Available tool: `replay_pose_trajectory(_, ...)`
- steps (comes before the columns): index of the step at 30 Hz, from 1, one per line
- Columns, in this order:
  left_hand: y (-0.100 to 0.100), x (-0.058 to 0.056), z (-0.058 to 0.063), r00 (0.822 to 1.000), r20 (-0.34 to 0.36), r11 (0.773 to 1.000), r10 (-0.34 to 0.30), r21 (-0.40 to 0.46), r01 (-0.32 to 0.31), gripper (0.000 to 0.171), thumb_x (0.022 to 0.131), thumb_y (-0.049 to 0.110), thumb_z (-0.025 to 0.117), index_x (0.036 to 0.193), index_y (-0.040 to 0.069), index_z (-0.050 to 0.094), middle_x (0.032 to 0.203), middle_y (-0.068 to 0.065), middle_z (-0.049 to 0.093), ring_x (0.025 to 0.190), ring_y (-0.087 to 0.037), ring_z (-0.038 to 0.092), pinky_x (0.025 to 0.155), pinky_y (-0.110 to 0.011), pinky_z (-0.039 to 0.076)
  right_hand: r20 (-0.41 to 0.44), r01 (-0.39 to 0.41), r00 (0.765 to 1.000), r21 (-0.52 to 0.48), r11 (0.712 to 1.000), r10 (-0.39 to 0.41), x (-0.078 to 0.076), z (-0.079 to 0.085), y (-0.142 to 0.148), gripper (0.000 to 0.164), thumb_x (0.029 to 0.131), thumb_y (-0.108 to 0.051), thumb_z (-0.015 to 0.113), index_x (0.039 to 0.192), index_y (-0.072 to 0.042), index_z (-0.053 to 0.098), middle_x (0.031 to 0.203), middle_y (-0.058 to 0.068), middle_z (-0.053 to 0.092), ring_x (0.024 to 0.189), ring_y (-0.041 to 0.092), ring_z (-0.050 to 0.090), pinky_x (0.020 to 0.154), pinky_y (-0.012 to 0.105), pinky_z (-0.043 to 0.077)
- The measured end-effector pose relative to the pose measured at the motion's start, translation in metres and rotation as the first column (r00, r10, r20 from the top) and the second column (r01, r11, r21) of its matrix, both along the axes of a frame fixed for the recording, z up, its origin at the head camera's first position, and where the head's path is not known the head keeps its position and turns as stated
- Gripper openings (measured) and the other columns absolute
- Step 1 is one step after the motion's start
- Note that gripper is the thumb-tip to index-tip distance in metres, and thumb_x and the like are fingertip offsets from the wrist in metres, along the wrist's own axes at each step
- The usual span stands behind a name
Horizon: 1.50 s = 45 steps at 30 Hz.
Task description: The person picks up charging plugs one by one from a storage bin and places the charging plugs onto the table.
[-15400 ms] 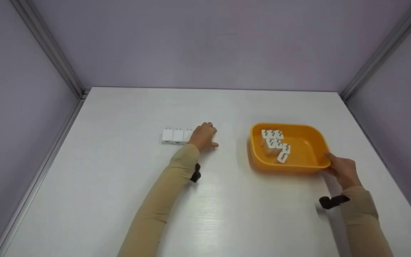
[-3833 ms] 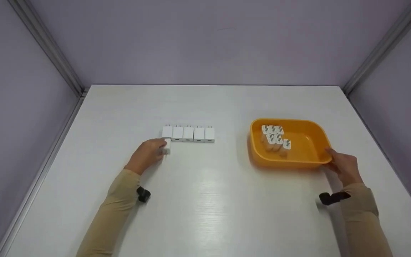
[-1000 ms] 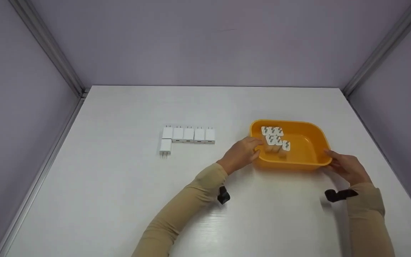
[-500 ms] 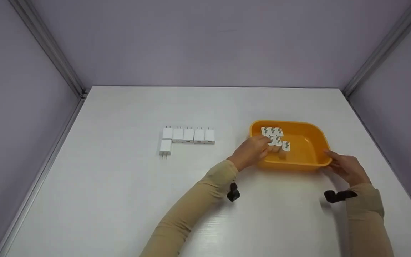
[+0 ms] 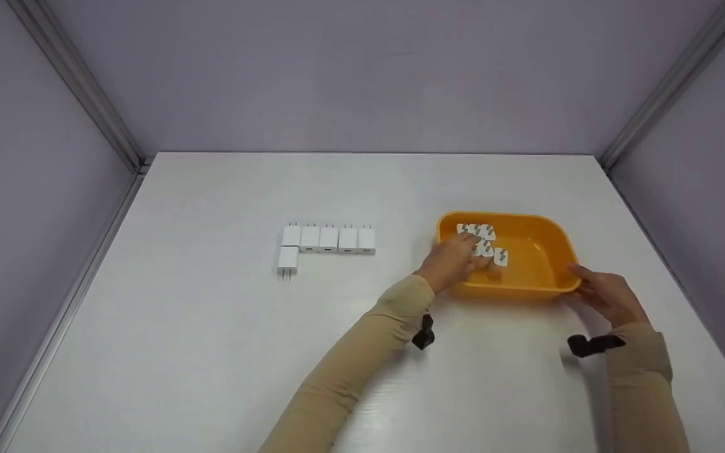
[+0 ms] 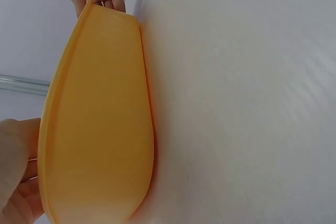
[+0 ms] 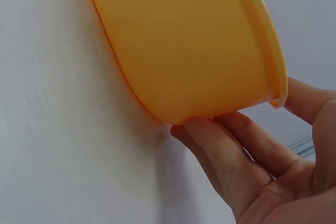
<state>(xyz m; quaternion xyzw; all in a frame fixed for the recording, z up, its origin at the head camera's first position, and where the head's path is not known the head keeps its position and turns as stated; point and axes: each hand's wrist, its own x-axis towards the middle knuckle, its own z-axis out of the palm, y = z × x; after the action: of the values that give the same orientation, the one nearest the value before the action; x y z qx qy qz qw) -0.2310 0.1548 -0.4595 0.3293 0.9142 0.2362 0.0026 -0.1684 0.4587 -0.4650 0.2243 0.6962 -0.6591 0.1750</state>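
White, block-shaped plastic chargers with metal prongs (image 5: 328,239) are being borne by a smooth white tabletop (image 5: 180,333). At far left, the tabletop is being flanked by a pale purple-grey wall panel (image 5: 10,189), edged with grey metal framing (image 5: 79,78). Further in, five chargers are being supported side by side in a row, the leftmost being touched on its near end by a sixth. By the left hand (image 5: 449,263), a rounded orange plastic tray (image 5: 513,292) is being reached into; whether a charger is being pinched by its fingers cannot be told. Six visible chargers are being held there, prongs up. The tray's right corner is being clamped by the right hand (image 5: 611,296), thumb at the rim, fingers beneath, and a soft shadow is being cast on the tabletop. At far right, the room is being closed in by a second purple-grey panel (image 5: 696,157).
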Motion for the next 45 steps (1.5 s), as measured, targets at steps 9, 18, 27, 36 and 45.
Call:
replay_pose_trajectory(9, 0.001, -0.005, -0.002, 0.999, -0.036, 0.996, 0.012, -0.086, -0.015, 0.036, 0.096, 0.029, 0.058, 0.125, 0.007, 0.062, 0.122, -0.005, 0.067, 0.111, -0.015, 0.064, 0.1, -0.022, 0.051, -0.008, 0.0, 1.0, -0.008, 1.0, 0.0, 0.001, 0.001, 0.0, 0.026, 0.088, -0.037, 0.067, 0.102, -0.016, 0.061, 0.086, -0.013, 0.07, 0.082, 0.001, 0.067, 0.079, 0.015, 0.056)
replay_pose_trajectory(18, -0.002, -0.005, 0.006, 0.988, -0.156, 0.972, 0.016, -0.228, -0.051, 0.031, 0.095, 0.021, 0.059, 0.124, 0.012, 0.066, 0.125, -0.003, 0.065, 0.117, -0.013, 0.061, 0.101, -0.021, 0.05, -0.032, 0.002, 0.999, -0.029, 1.0, -0.003, 0.002, 0.002, 0.0, 0.013, 0.09, -0.034, 0.066, 0.089, -0.021, 0.069, 0.085, -0.011, 0.073, 0.081, 0.002, 0.07, 0.079, 0.017, 0.057)
replay_pose_trajectory(27, 0.002, -0.009, 0.003, 0.983, -0.182, 0.95, 0.015, -0.305, -0.071, 0.029, 0.094, 0.018, 0.059, 0.122, 0.014, 0.067, 0.126, -0.002, 0.064, 0.119, -0.013, 0.059, 0.101, -0.021, 0.05, -0.013, 0.0, 1.0, -0.004, 1.0, 0.0, 0.002, 0.001, 0.001, 0.013, 0.09, -0.035, 0.066, 0.087, -0.023, 0.069, 0.084, -0.012, 0.072, 0.078, 0.002, 0.068, 0.077, 0.016, 0.057)
replay_pose_trajectory(36, 0.004, -0.011, 0.004, 0.992, -0.123, 0.934, -0.022, -0.357, -0.024, 0.031, 0.095, 0.015, 0.058, 0.125, 0.017, 0.064, 0.119, 0.001, 0.07, 0.108, -0.009, 0.065, 0.096, -0.019, 0.052, -0.027, -0.009, 1.0, -0.008, 1.0, 0.009, 0.001, -0.001, 0.002, 0.013, 0.09, -0.036, 0.065, 0.086, -0.025, 0.069, 0.083, -0.013, 0.072, 0.078, 0.002, 0.069, 0.077, 0.016, 0.057)
replay_pose_trajectory(45, 0.005, -0.016, 0.001, 0.994, -0.097, 0.941, -0.059, -0.339, 0.022, 0.03, 0.094, 0.013, 0.058, 0.124, 0.014, 0.064, 0.114, -0.001, 0.072, 0.105, -0.012, 0.067, 0.093, -0.022, 0.054, -0.032, -0.011, 0.999, 0.021, 1.0, 0.012, 0.001, -0.002, 0.002, 0.017, 0.088, -0.04, 0.066, 0.091, -0.023, 0.066, 0.085, -0.013, 0.072, 0.08, 0.002, 0.068, 0.079, 0.016, 0.057)
